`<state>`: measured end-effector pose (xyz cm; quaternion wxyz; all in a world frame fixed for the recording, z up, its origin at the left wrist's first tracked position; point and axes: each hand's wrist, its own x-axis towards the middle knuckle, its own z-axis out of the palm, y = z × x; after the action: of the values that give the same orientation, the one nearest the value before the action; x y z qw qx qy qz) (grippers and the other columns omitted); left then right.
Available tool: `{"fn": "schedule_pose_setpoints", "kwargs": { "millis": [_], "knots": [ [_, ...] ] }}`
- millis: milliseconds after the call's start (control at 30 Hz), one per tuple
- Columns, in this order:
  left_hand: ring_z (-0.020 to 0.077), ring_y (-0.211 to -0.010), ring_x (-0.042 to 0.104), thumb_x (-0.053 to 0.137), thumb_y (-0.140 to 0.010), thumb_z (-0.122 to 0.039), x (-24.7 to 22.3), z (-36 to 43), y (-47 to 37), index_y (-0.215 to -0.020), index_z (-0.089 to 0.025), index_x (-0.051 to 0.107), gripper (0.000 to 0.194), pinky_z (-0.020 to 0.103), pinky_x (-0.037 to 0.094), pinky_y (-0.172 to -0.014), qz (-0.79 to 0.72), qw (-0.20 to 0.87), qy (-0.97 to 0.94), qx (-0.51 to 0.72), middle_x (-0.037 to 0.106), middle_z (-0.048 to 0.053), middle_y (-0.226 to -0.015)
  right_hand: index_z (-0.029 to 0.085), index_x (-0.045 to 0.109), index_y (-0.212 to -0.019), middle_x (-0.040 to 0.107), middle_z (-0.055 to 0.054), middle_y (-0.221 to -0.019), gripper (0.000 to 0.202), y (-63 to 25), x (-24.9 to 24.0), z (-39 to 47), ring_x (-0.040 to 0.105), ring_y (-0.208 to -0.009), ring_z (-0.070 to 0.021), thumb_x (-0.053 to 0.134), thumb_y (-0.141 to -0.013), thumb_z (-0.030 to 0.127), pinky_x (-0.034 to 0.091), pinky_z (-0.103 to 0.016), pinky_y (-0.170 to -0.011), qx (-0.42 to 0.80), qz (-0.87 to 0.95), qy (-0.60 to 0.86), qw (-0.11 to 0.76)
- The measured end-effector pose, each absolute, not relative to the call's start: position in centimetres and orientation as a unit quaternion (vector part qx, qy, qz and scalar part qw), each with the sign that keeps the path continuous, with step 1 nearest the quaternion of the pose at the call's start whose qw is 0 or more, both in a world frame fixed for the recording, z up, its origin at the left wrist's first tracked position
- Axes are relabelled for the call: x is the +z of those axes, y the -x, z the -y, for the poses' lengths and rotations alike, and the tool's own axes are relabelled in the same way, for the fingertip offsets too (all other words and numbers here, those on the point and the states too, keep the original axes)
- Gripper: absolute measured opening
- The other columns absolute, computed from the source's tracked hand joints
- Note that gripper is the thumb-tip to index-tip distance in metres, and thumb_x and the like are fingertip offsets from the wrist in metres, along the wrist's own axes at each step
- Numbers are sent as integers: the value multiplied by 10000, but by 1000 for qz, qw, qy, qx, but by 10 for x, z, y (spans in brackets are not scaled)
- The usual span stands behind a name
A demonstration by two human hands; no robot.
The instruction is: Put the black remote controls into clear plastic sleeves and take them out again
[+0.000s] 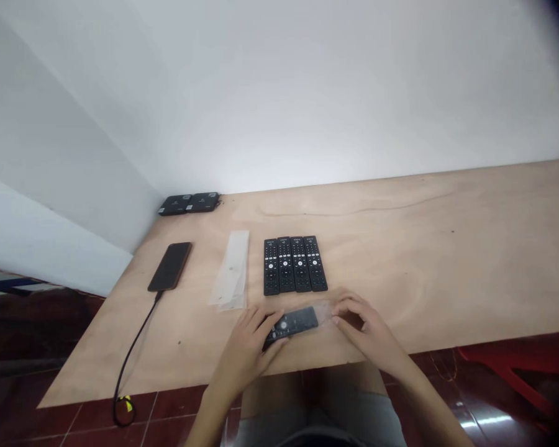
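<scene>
A black remote control (294, 321) lies partly inside a clear plastic sleeve (325, 312) near the table's front edge. My left hand (250, 340) grips its left end between thumb and fingers. At the other end, my right hand (359, 321) pinches the sleeve's loose edge. Just beyond my hands, several more black remote controls (292, 266) stand side by side in a row, lengthwise away from me. To their left lies a small pile of flat, clear plastic sleeves (233, 273).
A smartphone (171, 267) lies at the left with a black cable (133, 354) hanging over the table edge. Two black boxes (189, 203) sit in the back left corner by the white wall (330, 93). A red chair (517, 360) stands at right.
</scene>
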<state>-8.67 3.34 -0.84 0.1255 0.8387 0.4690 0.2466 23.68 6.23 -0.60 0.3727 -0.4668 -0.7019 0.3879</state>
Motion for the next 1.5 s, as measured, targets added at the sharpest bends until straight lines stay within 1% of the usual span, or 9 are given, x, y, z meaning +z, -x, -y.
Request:
{"fn": "schedule_pose_setpoints", "kwargs": {
  "millis": [233, 467, 667, 967, 1067, 1133, 1233, 1333, 1500],
  "knots": [
    [305, -1199, 676, 662, -1068, -202, -11, -28, 86, -1572, -269, 546, 521, 487, 599, -1038, -465, 91, -835, 281, 696, 135, -1343, 242, 800, -962, 693, -127, -1487, 397, -228, -4, -54, 651, -1413, -323, 552, -1144, 493, 569, -484, -1155, 497, 611, 474, 395],
    [302, -1198, 660, 664, -1054, -149, -10, -26, 76, -1580, -234, 547, 545, 474, 608, -1024, -446, 79, -840, 300, 688, 146, -1325, 263, 892, -1040, 681, -140, -1502, 393, -220, 0, -59, 602, -1460, -365, 756, -997, 629, 492, -526, -1223, 562, 578, 456, 378],
    [302, -1167, 666, 676, -1047, -147, -8, -26, 69, -1576, -233, 562, 548, 474, 621, -986, -433, 78, -845, 304, 698, 151, -1293, 253, 879, -863, 706, -146, -1445, 380, -212, 3, -60, 627, -1398, -389, 854, -895, 631, 532, -522, -1148, 537, 582, 485, 371],
    [295, -1167, 696, 736, -1031, -224, -10, -29, 75, -1552, -258, 598, 540, 462, 625, -1009, -427, 116, -843, 306, 725, 134, -1268, 225, 885, -876, 778, -133, -1270, 366, -243, 9, -62, 709, -1210, -333, 888, -861, 591, 562, -434, -1052, 558, 539, 519, 358],
    [294, -1194, 690, 726, -1041, -244, -9, -30, 76, -1528, -265, 605, 503, 464, 627, -1009, -440, 138, -837, 294, 717, 130, -1301, 201, 870, -890, 794, -92, -979, 367, -273, 5, -60, 703, -901, -246, 898, -860, 566, 574, -356, -827, 554, 501, 559, 360],
    [293, -1194, 688, 718, -1045, -247, -8, -30, 75, -1494, -258, 618, 460, 474, 624, -1017, -445, 148, -837, 282, 712, 126, -1306, 186, 851, -931, 705, -31, -765, 392, -294, 1, -57, 557, -641, -157, 897, -861, 569, 483, -293, -609, 554, 459, 580, 382],
    [305, -1222, 682, 747, -1033, -297, -7, -30, 75, -1530, -263, 588, 523, 506, 608, -1063, -443, 151, -842, 267, 707, 123, -1322, 196, 827, -1106, 689, -22, -826, 423, -326, -4, -51, 447, -590, -109, 907, -861, 531, 332, -236, -488, 550, 405, 581, 443],
    [314, -1255, 675, 771, -1022, -360, -6, -29, 76, -1585, -277, 542, 613, 514, 599, -1088, -439, 153, -846, 260, 701, 120, -1349, 218, 808, -1230, 644, -6, -787, 483, -354, -7, -47, 454, -601, -121, 897, -864, 520, 329, -223, -465, 511, 367, 606, 487],
    [280, -1209, 695, 672, -1076, -292, -5, -29, 75, -1520, -281, 578, 454, 468, 608, -1055, -460, 162, -831, 267, 713, 97, -1320, 228, 814, -1082, 683, -21, -811, 440, -384, -15, -41, 503, -588, -124, 939, -782, 523, 390, -222, -443, 405, 332, 650, 550]
  ]
}}
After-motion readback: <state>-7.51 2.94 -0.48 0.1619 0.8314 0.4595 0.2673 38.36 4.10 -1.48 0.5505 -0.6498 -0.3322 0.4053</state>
